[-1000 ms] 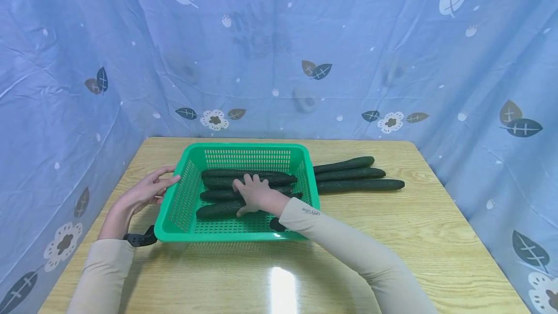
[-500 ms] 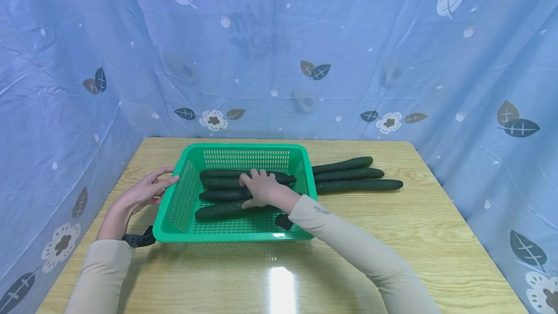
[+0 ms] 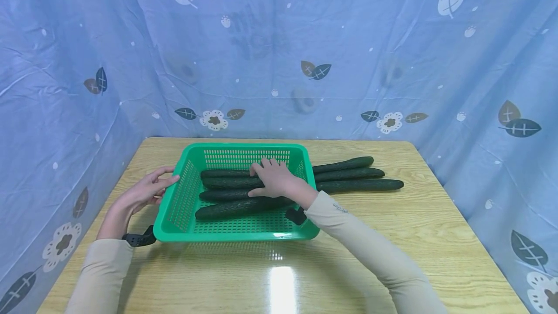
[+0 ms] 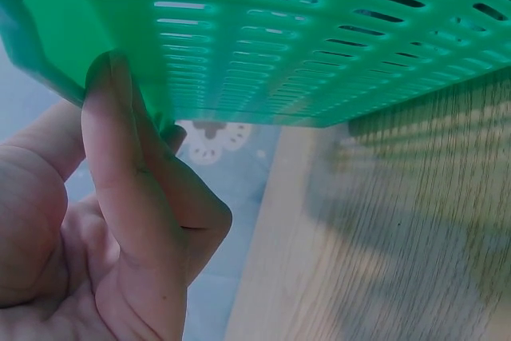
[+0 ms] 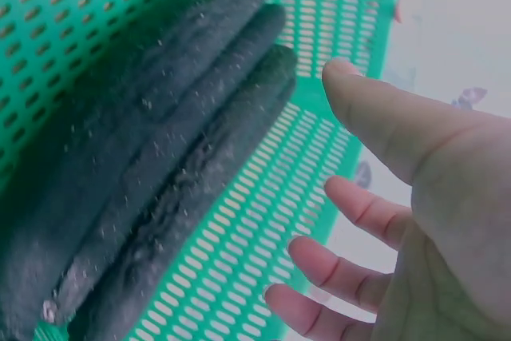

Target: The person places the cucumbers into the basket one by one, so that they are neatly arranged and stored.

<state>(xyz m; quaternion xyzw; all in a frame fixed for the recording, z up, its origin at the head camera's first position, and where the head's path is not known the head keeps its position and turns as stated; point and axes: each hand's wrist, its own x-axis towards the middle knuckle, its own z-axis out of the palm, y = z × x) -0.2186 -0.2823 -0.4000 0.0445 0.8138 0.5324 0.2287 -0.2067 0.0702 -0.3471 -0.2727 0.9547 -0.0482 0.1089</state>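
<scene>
A green plastic basket point(image 3: 235, 236) stands on the table with several dark green cucumbers point(image 3: 226, 210) lying side by side in it. At its left end my left hand point(image 3: 146, 192) holds the rim, thumb on top and fingers against the outer wall, as the left wrist view shows the fingers point(image 4: 120, 149). Over the right part of the cucumbers hovers my right hand point(image 3: 274, 178), fingers spread and loosely bent. In the right wrist view this hand point(image 5: 431, 189) holds nothing and stands apart from the cucumbers point(image 5: 184, 133). It hides their right ends in the head view.
Three more cucumbers point(image 3: 362, 185) lie on the wooden table point(image 3: 392, 236), right of the basket, their left ends hidden by its wall. A blue patterned curtain point(image 3: 270, 52) surrounds the table at the back and sides.
My right hand has drawn up and to the right off the cucumbers in the basket, uncovering more of them. The left hand and the basket have stayed in place.
</scene>
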